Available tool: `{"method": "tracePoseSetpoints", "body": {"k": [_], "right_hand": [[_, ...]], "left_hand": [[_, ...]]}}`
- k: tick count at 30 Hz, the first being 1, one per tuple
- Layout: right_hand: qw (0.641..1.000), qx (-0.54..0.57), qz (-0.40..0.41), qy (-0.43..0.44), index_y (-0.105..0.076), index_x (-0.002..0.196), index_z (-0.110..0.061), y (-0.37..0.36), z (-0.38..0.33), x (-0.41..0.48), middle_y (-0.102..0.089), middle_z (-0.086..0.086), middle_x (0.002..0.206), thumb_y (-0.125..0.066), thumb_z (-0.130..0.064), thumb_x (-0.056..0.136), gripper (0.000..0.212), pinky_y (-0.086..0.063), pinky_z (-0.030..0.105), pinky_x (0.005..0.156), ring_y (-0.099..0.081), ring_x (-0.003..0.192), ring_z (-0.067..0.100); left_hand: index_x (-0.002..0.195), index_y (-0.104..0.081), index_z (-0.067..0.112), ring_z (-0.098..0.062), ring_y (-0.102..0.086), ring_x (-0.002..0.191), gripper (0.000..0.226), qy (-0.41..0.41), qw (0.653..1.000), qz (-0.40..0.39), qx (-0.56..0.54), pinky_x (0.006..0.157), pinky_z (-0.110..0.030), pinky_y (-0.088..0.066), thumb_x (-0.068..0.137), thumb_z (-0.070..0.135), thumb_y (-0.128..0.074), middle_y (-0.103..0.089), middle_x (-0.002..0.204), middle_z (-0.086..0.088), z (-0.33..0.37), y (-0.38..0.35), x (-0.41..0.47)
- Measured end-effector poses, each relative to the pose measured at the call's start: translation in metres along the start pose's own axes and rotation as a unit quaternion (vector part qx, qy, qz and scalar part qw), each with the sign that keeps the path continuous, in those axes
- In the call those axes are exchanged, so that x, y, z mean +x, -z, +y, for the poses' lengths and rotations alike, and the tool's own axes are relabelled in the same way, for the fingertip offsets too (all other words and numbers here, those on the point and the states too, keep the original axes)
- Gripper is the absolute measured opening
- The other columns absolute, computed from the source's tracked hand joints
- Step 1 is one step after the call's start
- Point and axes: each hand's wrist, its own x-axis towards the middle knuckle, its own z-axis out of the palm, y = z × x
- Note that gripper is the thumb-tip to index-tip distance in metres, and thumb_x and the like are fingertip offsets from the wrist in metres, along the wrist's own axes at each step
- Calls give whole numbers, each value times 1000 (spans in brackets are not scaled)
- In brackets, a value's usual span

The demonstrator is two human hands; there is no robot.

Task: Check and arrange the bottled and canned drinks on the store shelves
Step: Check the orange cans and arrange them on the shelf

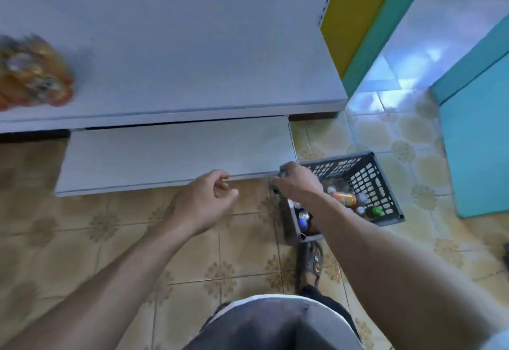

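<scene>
The left hand point(205, 198) is hovering with fingers loosely curled, holding nothing. At its 3 o'clock, the right hand point(296, 180) is gripping the corner rim of a dark grey perforated plastic crate point(384, 184) on the floor, which is carrying assorted bottled and canned drinks point(344, 198). At 12 o'clock, pale grey metal shelves point(179, 74) are bearing blurred orange packs point(33, 74) at 10 o'clock.

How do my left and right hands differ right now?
The left hand hangs loosely curled, holding nothing, by the lower shelf edge; the right hand grips the corner of the grey crate. The left is over floor tiles, the right over the crate. Both reach forward, bare-armed.
</scene>
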Motion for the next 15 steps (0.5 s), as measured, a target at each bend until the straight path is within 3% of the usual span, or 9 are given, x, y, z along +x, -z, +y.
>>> {"method": "tracePoseSetpoints", "body": {"k": [2,5,10,15], "right_hand": [[999,2,1,47,-46,146,-22,-1,-62,-20,-60,3,138,-58,-41,94,56,-51,35,94,-63,111,26],[992,3,-2,127,-45,147,-18,-2,-142,-39,-63,5,131,-58,-41,97,56,-49,31,90,-61,102,22],[980,-17,-6,200,-48,144,-19,-10,-243,-49,-62,3,134,-59,-42,97,54,-44,31,97,-58,123,24],[972,-41,-13,229,-49,142,-24,-38,-324,-15,-61,0,137,-61,-46,94,54,-44,33,100,-57,125,24]], "left_hand": [[134,-54,29,-10,-60,101,41,10,999,53,-1,91,-32,-49,95,43,-59,-61,117,14,-23,47,-29],[137,-49,29,-6,-57,98,43,21,994,108,-27,80,-26,-45,97,44,-56,-58,123,13,-50,94,-58],[138,-48,29,-8,-59,99,44,73,984,131,-93,69,-20,-46,97,45,-56,-57,122,12,-91,147,-68],[137,-47,30,-11,-61,102,44,109,978,155,-91,90,-34,-51,98,50,-53,-57,122,12,-134,204,-42]]}}
